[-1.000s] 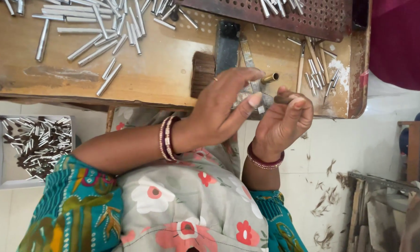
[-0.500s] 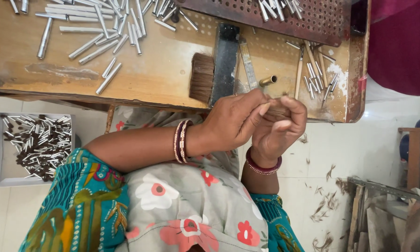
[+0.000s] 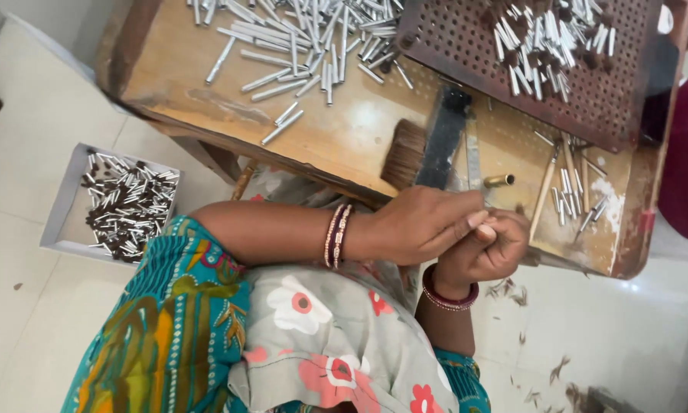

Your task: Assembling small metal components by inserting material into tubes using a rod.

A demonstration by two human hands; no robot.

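My right hand (image 3: 488, 251) is a closed fist held just below the near edge of the wooden table (image 3: 336, 141); what it holds is hidden. My left hand (image 3: 423, 226) lies across it, its fingertips pinched together on top of the fist. Both wrists wear bangles. A short brass tube (image 3: 499, 181) lies on the table just above my hands, beside a flat metal strip (image 3: 472, 157) and a black-handled brush (image 3: 424, 149).
Several loose silver tubes (image 3: 298, 42) are scattered over the table's far left. A brown perforated board (image 3: 589, 107) with more tubes sits far right. A grey tray of tubes (image 3: 126, 203) stands on the floor at left. Hair tufts (image 3: 512, 291) litter the floor.
A second ago my right hand was half open with pale metal pieces showing in it. It has closed into a fist and my left fingers have come down onto it.
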